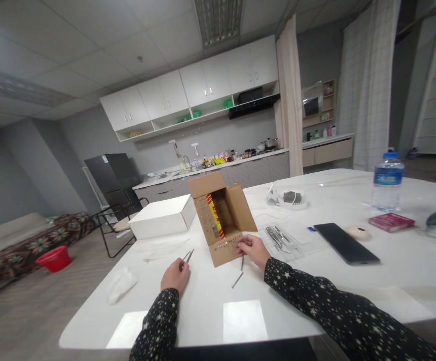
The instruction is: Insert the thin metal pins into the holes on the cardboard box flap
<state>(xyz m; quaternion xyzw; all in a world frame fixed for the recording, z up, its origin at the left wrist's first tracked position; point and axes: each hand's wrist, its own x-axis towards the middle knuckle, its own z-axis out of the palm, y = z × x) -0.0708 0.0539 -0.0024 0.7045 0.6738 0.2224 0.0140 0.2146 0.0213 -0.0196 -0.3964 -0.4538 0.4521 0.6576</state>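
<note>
My left hand (pixel 174 276) rests on the table, its fingers closed round a pair of thin metal tweezers (pixel 189 256) whose tips point up and away. My right hand (pixel 254 250) is at the front flap of an open cardboard box (pixel 248 210), fingers pinched together; whatever is between them is too small to make out. Rows of tiny shiny pieces (pixel 224 245) dot the front flap, and more are on the left flap beside a red and yellow strip (pixel 215 215). Near my right hand lies a thin metal rod (pixel 237 280), with another partly under the hand.
Right of the box lies a clear tray (pixel 296 250) of slim metal tools. Farther right are a black phone (pixel 347 244), a magenta box (pixel 391 222) and a water bottle (pixel 388 183). A white box (pixel 161 216) and crumpled tissue (pixel 121 285) are on the left.
</note>
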